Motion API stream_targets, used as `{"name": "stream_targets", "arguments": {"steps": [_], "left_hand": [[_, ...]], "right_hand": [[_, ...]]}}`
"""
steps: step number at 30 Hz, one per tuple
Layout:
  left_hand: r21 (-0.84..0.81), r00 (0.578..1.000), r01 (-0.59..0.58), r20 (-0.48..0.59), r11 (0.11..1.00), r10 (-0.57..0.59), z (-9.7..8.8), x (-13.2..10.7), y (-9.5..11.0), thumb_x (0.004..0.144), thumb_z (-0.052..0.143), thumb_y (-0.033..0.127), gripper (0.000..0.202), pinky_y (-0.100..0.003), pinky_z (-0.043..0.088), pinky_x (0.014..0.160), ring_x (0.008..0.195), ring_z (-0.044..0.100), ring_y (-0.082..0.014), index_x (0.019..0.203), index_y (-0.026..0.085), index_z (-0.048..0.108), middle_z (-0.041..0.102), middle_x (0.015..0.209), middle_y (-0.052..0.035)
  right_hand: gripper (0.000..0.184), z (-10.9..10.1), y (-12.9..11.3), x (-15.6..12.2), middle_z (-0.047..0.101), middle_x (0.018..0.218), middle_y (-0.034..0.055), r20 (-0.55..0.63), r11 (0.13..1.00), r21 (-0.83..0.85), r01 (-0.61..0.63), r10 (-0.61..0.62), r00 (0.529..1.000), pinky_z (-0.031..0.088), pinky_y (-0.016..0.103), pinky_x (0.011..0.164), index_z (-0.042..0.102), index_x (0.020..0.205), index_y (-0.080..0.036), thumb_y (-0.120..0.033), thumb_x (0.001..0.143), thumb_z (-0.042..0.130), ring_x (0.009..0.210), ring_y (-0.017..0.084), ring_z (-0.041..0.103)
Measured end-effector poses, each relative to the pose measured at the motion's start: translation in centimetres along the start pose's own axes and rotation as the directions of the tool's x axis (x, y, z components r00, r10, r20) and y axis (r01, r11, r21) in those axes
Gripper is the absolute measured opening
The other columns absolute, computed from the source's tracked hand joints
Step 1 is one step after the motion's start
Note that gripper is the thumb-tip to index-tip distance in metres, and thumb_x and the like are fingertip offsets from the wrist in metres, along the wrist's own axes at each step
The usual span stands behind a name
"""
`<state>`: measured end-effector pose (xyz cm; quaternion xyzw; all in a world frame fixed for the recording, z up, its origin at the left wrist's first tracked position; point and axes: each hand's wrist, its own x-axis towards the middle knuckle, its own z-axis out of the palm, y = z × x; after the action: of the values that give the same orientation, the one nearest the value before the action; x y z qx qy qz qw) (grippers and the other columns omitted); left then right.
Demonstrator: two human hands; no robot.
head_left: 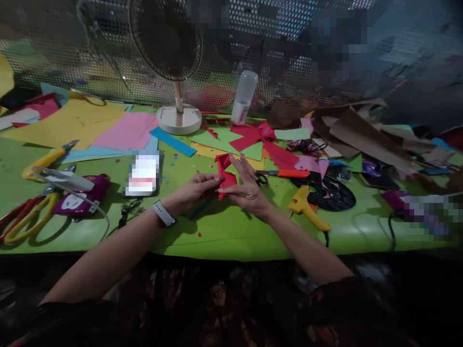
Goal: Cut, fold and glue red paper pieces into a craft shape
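Both my hands meet over the green table (224,231) on a folded piece of red paper (224,169). My left hand (197,189), with a white watch on its wrist, pinches the paper's left edge with closed fingers. My right hand (248,189) pinches the paper's lower right part with thumb and forefinger while its other fingers stretch up and apart. The red paper stands partly upright between the two hands; its lower part is hidden behind my fingers.
A yellow glue gun (307,208) and orange-handled scissors (280,173) lie right of my hands. A phone (142,174), yellow pliers (47,158), large scissors (25,219) and a charger lie left. A desk fan (173,72), a white bottle (244,96) and coloured paper sheets fill the back.
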<state>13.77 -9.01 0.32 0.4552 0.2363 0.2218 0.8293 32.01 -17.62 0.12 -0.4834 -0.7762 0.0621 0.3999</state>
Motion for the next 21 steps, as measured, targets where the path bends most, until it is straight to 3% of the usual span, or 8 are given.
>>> {"name": "stream_targets", "arguments": {"steps": [7,13,21], "left_hand": [[-0.026,0.992,-0.068,-0.104,0.997,0.065,0.2,0.1,-0.3,0.073,0.077,0.028,0.016,-0.018,0.051,0.060,0.057,0.060,-0.0073,0.080,0.015,0.070,0.068,0.070,0.0003],[-0.080,0.986,-0.118,-0.124,0.990,0.108,0.7,0.1,-0.5,0.073,0.078,0.025,0.015,-0.019,0.052,0.062,0.062,0.062,-0.0084,0.081,0.015,0.071,0.070,0.074,-0.0011],[-0.148,0.981,-0.147,-0.147,0.978,0.126,1.1,0.1,-1.0,0.074,0.076,0.023,0.011,-0.024,0.054,0.075,0.069,0.065,-0.0095,0.082,0.017,0.071,0.072,0.078,0.0003]], "right_hand": [[0.014,0.2,0.0,0.2,0.021,0.157,-0.0163,-0.017,0.999,0.012,-0.043,0.044,0.999,0.011,0.053,0.121,0.075,0.092,-0.035,-0.032,0.087,0.063,0.149,0.022,0.001],[0.019,0.6,0.1,0.2,0.020,0.159,-0.0111,-0.024,0.992,0.026,-0.125,0.126,0.992,0.016,0.054,0.119,0.073,0.086,-0.028,-0.040,0.089,0.059,0.149,0.025,0.007],[0.020,0.9,-0.3,0.3,0.037,0.153,0.0011,-0.073,0.981,0.047,-0.186,0.189,0.979,0.021,0.054,0.117,0.066,0.080,-0.023,-0.035,0.091,0.055,0.146,0.024,0.020]]}}
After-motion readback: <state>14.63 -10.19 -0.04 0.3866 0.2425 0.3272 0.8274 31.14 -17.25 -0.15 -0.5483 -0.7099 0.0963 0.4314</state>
